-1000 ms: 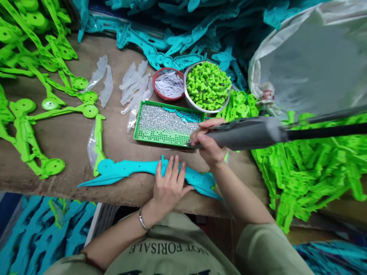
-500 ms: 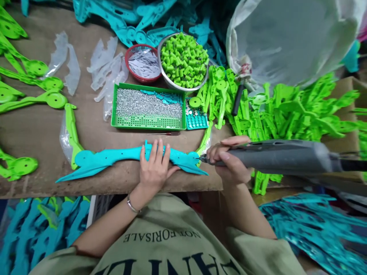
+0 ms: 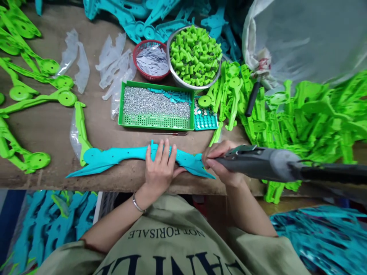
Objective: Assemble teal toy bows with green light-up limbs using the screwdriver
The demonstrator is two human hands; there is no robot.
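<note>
A long turquoise plastic piece [image 3: 126,152] with pointed ends lies along the near side of the table. My left hand [image 3: 160,164] rests flat over its middle, fingers stretched out and pressing it down. In my right hand [image 3: 222,162] is a grey electric screwdriver [image 3: 255,160], gripped near its front end. Its tip points at the turquoise piece's right end, hidden behind my fingers. Under the left end sits a lime green arm-shaped part [image 3: 82,131]; another lime green part [image 3: 217,133] sticks out behind the right end.
A green tray [image 3: 156,123] of screws stands ahead, beside a turquoise dimpled tray [image 3: 206,121]. Behind are a red basket [image 3: 150,76] and a metal bowl [image 3: 177,78] of green pegs. A thin screwdriver [image 3: 172,134] lies before the tray. Green parts [image 3: 309,114] pile up right.
My right hand and the electric screwdriver have swung, so the tool's rear points more toward me and its tip is now hidden. My left hand keeps its place on the turquoise piece.
</note>
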